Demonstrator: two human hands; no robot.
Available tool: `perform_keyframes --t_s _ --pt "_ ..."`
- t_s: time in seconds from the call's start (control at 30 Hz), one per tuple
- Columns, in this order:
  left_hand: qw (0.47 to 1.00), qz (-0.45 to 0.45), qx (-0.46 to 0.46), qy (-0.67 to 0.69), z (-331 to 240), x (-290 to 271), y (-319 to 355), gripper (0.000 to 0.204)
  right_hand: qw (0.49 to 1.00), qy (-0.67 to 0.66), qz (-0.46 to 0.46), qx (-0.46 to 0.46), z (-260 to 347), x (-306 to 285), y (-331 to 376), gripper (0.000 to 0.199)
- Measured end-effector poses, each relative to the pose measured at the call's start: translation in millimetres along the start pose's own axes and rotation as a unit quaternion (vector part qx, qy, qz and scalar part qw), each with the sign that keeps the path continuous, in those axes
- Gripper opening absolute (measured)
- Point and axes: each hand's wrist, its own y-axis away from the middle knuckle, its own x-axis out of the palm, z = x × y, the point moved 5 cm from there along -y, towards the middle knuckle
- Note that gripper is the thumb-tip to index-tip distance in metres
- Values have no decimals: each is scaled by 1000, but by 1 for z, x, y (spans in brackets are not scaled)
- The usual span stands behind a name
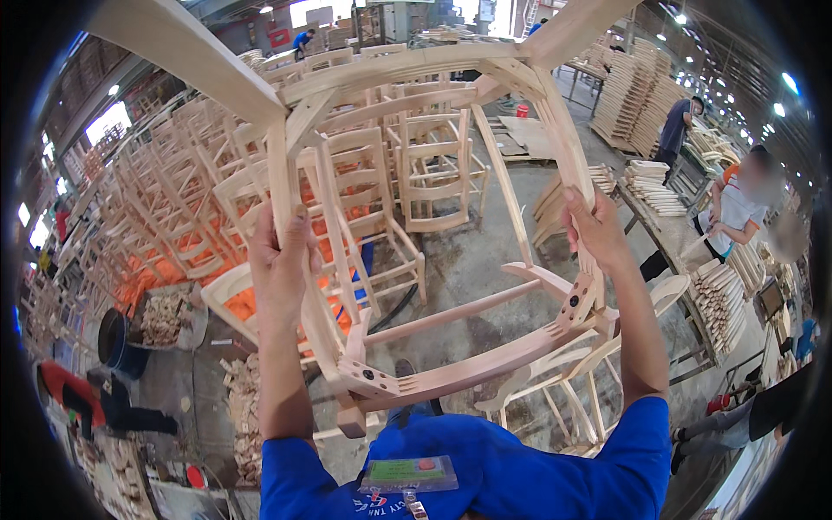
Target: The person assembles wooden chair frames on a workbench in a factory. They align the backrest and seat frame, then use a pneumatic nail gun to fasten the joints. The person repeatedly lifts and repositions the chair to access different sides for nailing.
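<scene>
In front of me I hold up an unfinished pale wooden chair frame [485, 366], tilted, with its legs rising away from me. My left hand [282, 247] is wrapped round its left side rail, thumb on top. Round the right side rail my right hand [598, 232] is closed, its fingers partly hidden behind the wood. Both near corners have wooden corner blocks with dark round fittings, and further braces show at the far corners. Through the open frame I see the floor and other chairs.
Many wooden chair frames [433, 169] stand crowded ahead and to the left, some over orange sheeting. A dark blue barrel [121, 342] and a heap of wood pieces [165, 316] lie left. A co-worker [737, 208] stands right beside a workbench [667, 230] with stacked parts.
</scene>
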Motion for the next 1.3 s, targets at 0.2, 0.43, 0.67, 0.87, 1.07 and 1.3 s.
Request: perform_keyframes --t_s 0.2,0.43,0.67,0.87,1.07,1.3 --pt "998 38 -38 20 117 49 -95 17 997 64 -35 37 -44 -13 -87 37" --pt "990 41 -122 52 247 108 -194 32 983 130 -74 102 -98 -16 -166 38" --pt "971 67 -228 -30 402 164 -239 44 970 152 -64 177 -211 -21 -244 38" --pt "954 29 -251 -158 554 196 -254 44 959 127 5 252 -381 -9 -337 30" --pt "910 23 -313 -270 691 240 -261 37 973 219 45 58 -549 13 -426 25" --pt "829 63 -326 -449 793 282 -272 42 950 178 150 209 -713 51 -472 35"
